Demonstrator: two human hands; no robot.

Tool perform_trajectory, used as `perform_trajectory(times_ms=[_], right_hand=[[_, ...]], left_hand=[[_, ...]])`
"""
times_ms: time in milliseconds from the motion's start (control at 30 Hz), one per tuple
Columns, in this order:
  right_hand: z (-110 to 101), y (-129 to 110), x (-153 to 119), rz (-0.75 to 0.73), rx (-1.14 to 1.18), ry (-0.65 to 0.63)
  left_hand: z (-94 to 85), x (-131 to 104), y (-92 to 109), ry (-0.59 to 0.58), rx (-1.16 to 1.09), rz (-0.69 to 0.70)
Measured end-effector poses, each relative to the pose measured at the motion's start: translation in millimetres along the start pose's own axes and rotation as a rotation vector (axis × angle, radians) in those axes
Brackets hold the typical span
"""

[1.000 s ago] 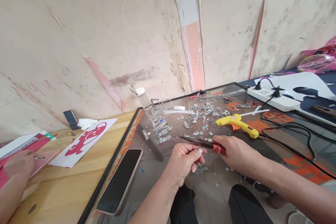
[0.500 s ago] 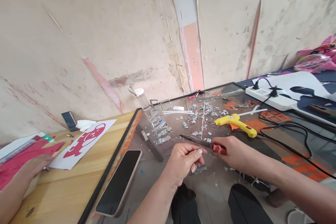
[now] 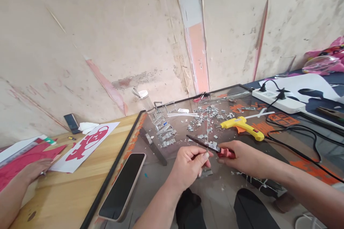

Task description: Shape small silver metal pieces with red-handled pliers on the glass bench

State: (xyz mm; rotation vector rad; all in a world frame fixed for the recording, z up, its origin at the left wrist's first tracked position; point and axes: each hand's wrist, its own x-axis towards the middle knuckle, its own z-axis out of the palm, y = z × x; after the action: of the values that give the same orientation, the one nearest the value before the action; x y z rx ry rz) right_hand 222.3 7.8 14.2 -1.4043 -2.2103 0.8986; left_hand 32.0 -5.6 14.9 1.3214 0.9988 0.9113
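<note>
My left hand is closed in a pinch, thumb against fingers, around the lower end of a thin upright wire. My right hand is wrapped round the red handles of a pair of pliers. The dark jaws point left and cross the wire just above my left fingertips; whether they grip it I cannot tell. Beyond the hands, many small grey metal pieces lie scattered on the glass tabletop. More such pieces stand in rows to the left.
A phone lies left of my arm. To the right are a yellow glue gun, black cables and a white power strip. A clear bottle stands at the back. Another person's hand rests by red paper on the wooden table.
The wire leans less and stands nearly straight up. Both hands and the pliers have shifted very slightly, with their holds unchanged.
</note>
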Motion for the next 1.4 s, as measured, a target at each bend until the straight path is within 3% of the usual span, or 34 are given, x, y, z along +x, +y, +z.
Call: perform_trajectory(times_ms=[100,233,300,433,467,533,633,700,767,933,1033,1100,1167,1267,1400], right_hand=[[2.1,3.1,2.0,0.001,-0.062,0.050],[5.8,8.8,4.1,0.001,-0.207,0.203],[4.4,7.7,2.6,-0.002,-0.163,0.153],[-0.2,2.5,-0.7,-0.021,0.084,-0.099],[-0.1,2.5,-0.4,-0.021,0.082,-0.106],[2.2,5.0,1.9,-0.013,-0.048,0.001],[6.8,10.2,6.2,-0.001,-0.243,0.198],[7.5,10.7,7.1,0.001,-0.251,0.225],[5.7,7.9,5.7,0.008,-0.200,0.183],[0.3,-0.8,0.0,0.022,0.098,-0.103],[2.4,2.7,1.5,0.011,-0.091,0.011],[4.8,7.6,3.8,0.013,-0.250,0.155],[6.8,11.9,5.7,0.018,-0.304,0.219],[8.3,15.6,6.9,0.001,-0.285,0.205],[8.3,17.7,7.7,-0.026,-0.239,0.162]], left_hand=[[-1.1,0.3,0.1,0.016,0.044,0.008],[3.8,3.0,-2.5,-0.004,-0.241,-0.159],[3.3,2.7,-1.9,-0.026,-0.224,-0.142],[-3.6,-1.0,1.8,-0.033,0.077,0.061],[-4.5,-1.5,2.2,-0.026,0.106,0.082],[-3.2,-1.0,1.4,-0.010,0.049,0.029],[3.0,2.1,-1.9,-0.009,-0.225,-0.145],[5.7,3.7,-3.9,-0.022,-0.366,-0.195],[5.0,4.1,-5.0,-0.028,-0.343,-0.159],[-3.7,2.3,-3.9,-0.048,-0.012,0.047],[-3.3,3.0,-4.3,-0.034,-0.040,0.011],[-0.7,4.5,-6.0,-0.020,-0.155,-0.069],[1.6,6.2,-8.2,-0.025,-0.309,-0.148],[1.9,8.1,-10.5,-0.071,-0.469,-0.217],[-1.2,8.8,-9.5,-0.110,-0.451,-0.253]])
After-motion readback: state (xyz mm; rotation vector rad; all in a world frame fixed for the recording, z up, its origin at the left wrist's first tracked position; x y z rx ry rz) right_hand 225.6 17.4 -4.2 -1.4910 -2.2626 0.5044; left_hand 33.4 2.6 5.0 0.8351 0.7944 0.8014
